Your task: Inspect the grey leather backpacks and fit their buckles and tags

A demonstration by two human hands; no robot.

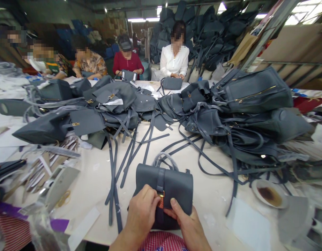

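Observation:
A small dark grey-blue handbag rests upright at the table's near edge, its flap facing me. A strap with a gold buckle runs down the middle of the flap, and a clear-wrapped handle arches above. My left hand is closed in a pinch at the strap beside the buckle; its fingertips are partly hidden. Gripping the lower right of the bag is my right hand, thumb on the flap's front and fingers underneath. An orange-red patch shows just below the buckle.
Piled handbags and long loose straps lie across the white table. At right stand a dish of brown stuff and a white sheet. Yellow-handled scissors lie left. Several co-workers sit opposite; one wears white.

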